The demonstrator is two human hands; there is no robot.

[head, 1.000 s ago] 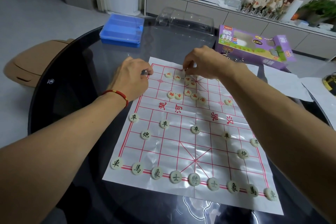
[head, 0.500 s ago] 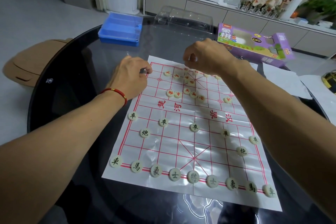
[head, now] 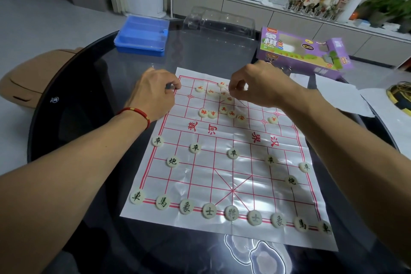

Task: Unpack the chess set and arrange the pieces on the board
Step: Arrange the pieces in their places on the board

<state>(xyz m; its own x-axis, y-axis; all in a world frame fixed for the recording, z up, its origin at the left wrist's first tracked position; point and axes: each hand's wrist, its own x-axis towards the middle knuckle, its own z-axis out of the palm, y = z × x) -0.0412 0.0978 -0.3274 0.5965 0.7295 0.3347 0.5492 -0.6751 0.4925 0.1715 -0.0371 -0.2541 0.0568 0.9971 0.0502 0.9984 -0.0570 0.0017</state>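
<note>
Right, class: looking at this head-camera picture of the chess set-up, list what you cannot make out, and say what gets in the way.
- Whatever the left hand pinches at the white plastic board sheet's far corner: curled fingers hide it.
- Whether the right hand holds a piece: its fingers cover it.
- The far red-lettered round pieces: characters too small and blurred.
- The yellow-and-black object at right: cut off by the frame edge.

I count sixteen black-letter pieces (head: 232,153) on my side of the one board (head: 222,187). I can see ten red-letter pieces (head: 223,109), one purple box (head: 298,55).
</note>
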